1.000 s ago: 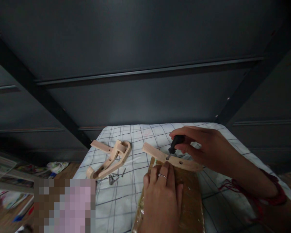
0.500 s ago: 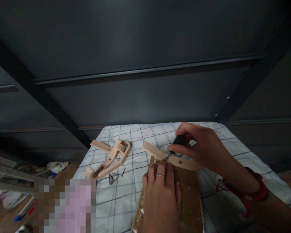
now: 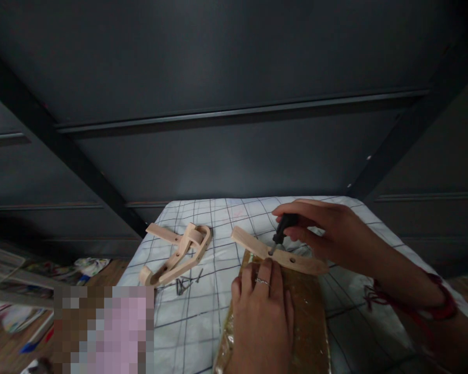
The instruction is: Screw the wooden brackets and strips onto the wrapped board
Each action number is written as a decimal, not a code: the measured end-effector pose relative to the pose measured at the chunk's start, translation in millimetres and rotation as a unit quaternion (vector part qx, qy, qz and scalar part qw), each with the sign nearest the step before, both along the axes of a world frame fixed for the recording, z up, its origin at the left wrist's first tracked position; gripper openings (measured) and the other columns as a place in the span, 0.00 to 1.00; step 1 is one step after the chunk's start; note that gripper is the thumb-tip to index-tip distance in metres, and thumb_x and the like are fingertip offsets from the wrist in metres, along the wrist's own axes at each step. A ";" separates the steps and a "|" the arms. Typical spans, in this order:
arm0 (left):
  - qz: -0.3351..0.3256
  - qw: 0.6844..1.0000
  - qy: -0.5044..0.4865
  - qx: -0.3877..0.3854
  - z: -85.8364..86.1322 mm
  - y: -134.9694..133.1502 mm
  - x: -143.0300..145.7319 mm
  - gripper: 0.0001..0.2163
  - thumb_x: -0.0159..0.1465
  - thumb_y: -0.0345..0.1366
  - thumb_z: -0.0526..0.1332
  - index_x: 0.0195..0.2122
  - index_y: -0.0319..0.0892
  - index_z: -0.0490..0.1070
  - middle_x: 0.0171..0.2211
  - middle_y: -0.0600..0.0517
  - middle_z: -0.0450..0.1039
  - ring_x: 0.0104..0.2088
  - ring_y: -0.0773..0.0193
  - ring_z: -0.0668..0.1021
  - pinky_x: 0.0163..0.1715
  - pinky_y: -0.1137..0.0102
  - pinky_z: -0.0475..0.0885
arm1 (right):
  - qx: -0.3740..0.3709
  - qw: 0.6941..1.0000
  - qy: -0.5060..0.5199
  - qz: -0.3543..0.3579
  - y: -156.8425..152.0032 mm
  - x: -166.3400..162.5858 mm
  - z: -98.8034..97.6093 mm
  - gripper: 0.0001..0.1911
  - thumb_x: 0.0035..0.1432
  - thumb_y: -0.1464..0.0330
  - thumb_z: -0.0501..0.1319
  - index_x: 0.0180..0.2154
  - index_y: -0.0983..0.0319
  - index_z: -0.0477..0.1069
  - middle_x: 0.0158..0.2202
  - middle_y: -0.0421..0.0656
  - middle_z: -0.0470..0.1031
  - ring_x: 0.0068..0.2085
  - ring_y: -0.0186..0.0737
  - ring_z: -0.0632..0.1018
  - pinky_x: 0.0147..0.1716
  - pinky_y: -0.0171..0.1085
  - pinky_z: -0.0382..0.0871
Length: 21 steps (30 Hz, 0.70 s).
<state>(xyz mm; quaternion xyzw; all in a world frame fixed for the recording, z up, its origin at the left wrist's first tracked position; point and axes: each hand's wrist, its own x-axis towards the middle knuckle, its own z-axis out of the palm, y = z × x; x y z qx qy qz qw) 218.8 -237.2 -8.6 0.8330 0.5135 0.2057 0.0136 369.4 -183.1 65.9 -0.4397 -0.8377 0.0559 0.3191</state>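
Observation:
My right hand (image 3: 327,226) grips a short screwdriver (image 3: 284,228) by its black handle, thumb and fingers around it. The tip of the tool stands in a hole of a curved wooden piece (image 3: 306,265), which rests across the far end of a brown box wrapped in clear tape (image 3: 306,322). Flat on the box lies my left hand (image 3: 261,317), fingers stretched out, its fingertips at the near edge of the wood beside the screwdriver tip. Whether a screw sits in that hole is hidden. Another hole farther right in the wood shows bare.
More wooden pieces (image 3: 179,254) lie in a loose pile on the checked cloth (image 3: 195,332), left of the box. Several dark screws (image 3: 183,284) are scattered beside them. A dark grey panel (image 3: 218,156) rises behind the cloth.
My right hand has shifted its fingers around the screwdriver handle, and the wrist has turned out to the right. The tool stands more upright. My left hand stays on the box.

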 end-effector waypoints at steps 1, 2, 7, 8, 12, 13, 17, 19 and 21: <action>0.001 1.000 -0.001 -0.002 0.0 0.0 0.1 0.15 0.58 0.29 0.53 0.47 0.38 0.65 0.47 0.49 0.68 0.45 0.52 0.67 0.37 0.58 0.69 | -0.001 1.000 0.006 -0.011 0.7 0.3 -0.4 0.10 0.52 0.74 0.54 0.39 0.62 0.66 0.34 0.41 0.74 0.31 0.33 0.74 0.30 0.32 0.68; 0.002 1.000 -0.001 -0.004 0.0 0.1 0.2 0.15 0.58 0.29 0.52 0.47 0.38 0.65 0.47 0.50 0.68 0.45 0.52 0.67 0.37 0.58 0.69 | 0.000 1.000 0.010 -0.021 1.2 0.3 -0.7 0.10 0.52 0.73 0.55 0.38 0.61 0.67 0.33 0.40 0.74 0.30 0.33 0.74 0.29 0.32 0.67; 0.003 1.000 0.000 -0.001 1.0 0.6 0.3 0.15 0.58 0.29 0.53 0.47 0.38 0.66 0.46 0.50 0.69 0.44 0.53 0.68 0.36 0.58 0.69 | -0.002 0.999 0.010 -0.044 1.0 -2.5 1.5 0.05 0.49 0.70 0.59 0.32 0.60 0.67 0.28 0.38 0.74 0.25 0.31 0.73 0.25 0.31 0.66; 0.002 1.000 0.003 0.000 1.3 0.7 0.1 0.15 0.58 0.29 0.53 0.47 0.38 0.66 0.46 0.49 0.69 0.44 0.53 0.68 0.36 0.58 0.69 | -0.001 0.999 0.011 -0.048 0.7 -3.7 2.1 0.05 0.48 0.69 0.60 0.31 0.60 0.67 0.27 0.38 0.74 0.24 0.31 0.73 0.24 0.30 0.65; -0.002 1.000 0.004 0.002 1.2 0.8 -0.5 0.14 0.59 0.29 0.52 0.47 0.38 0.66 0.46 0.49 0.69 0.45 0.52 0.67 0.37 0.57 0.69 | 0.000 0.997 0.001 -0.079 -0.5 -9.7 2.1 0.05 0.47 0.69 0.61 0.27 0.61 0.65 0.21 0.36 0.71 0.22 0.31 0.72 0.22 0.30 0.63; -0.002 1.000 0.003 0.003 0.8 0.7 -0.4 0.14 0.59 0.29 0.51 0.47 0.38 0.66 0.46 0.48 0.69 0.46 0.52 0.67 0.37 0.57 0.69 | -0.001 0.996 -0.002 -0.085 -1.0 -11.1 1.5 0.06 0.47 0.68 0.61 0.26 0.61 0.64 0.20 0.36 0.70 0.21 0.30 0.71 0.21 0.30 0.62; 0.004 1.000 0.002 0.008 -1.3 0.4 0.9 0.15 0.58 0.29 0.53 0.47 0.38 0.66 0.46 0.48 0.69 0.44 0.53 0.68 0.36 0.57 0.70 | 0.015 0.995 -0.011 -0.100 -3.0 -15.5 -1.5 0.09 0.47 0.68 0.60 0.22 0.61 0.60 0.17 0.35 0.67 0.18 0.29 0.69 0.18 0.29 0.60; 0.005 1.000 0.002 0.007 -2.0 0.5 1.4 0.15 0.58 0.29 0.53 0.47 0.38 0.66 0.46 0.48 0.68 0.44 0.53 0.68 0.36 0.57 0.70 | 0.037 0.992 -0.021 -0.115 -3.9 -16.9 -2.2 0.11 0.47 0.67 0.60 0.22 0.60 0.58 0.16 0.34 0.65 0.17 0.29 0.67 0.17 0.30 0.58; 0.004 1.000 -0.001 0.007 -2.1 0.7 1.5 0.15 0.58 0.29 0.53 0.46 0.38 0.66 0.46 0.49 0.69 0.44 0.52 0.68 0.36 0.57 0.70 | 0.054 0.990 -0.029 -0.128 -4.4 -17.8 -2.2 0.12 0.48 0.66 0.60 0.21 0.60 0.57 0.15 0.34 0.63 0.16 0.29 0.66 0.17 0.30 0.57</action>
